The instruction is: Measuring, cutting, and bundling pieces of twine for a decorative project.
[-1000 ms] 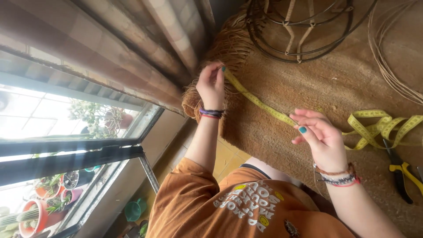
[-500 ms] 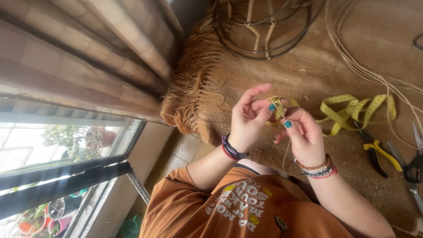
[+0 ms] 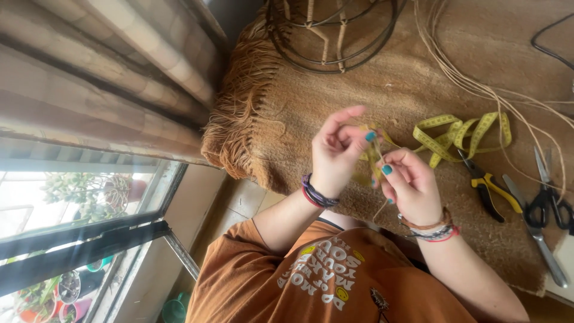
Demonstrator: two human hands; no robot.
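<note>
Comparing with 1 second ago: the tape measure no longer spans the rug. Both hands now meet above it, left hand and right hand pinching 1 end closed between fingertips, the remainder heaped beside the pliers.

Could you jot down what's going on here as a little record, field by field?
Left hand: left hand pinches the yellow tape near its end
Right hand: right hand grips the same tape just below, close to the left
Tape: its remainder lies looped on the brown mat
Tools: pliers with yellow handles and scissors lie on the mat to the right
Other: wire frame at the top, thin cords trailing across the mat
Surroundings: curtain and window on the left
</note>
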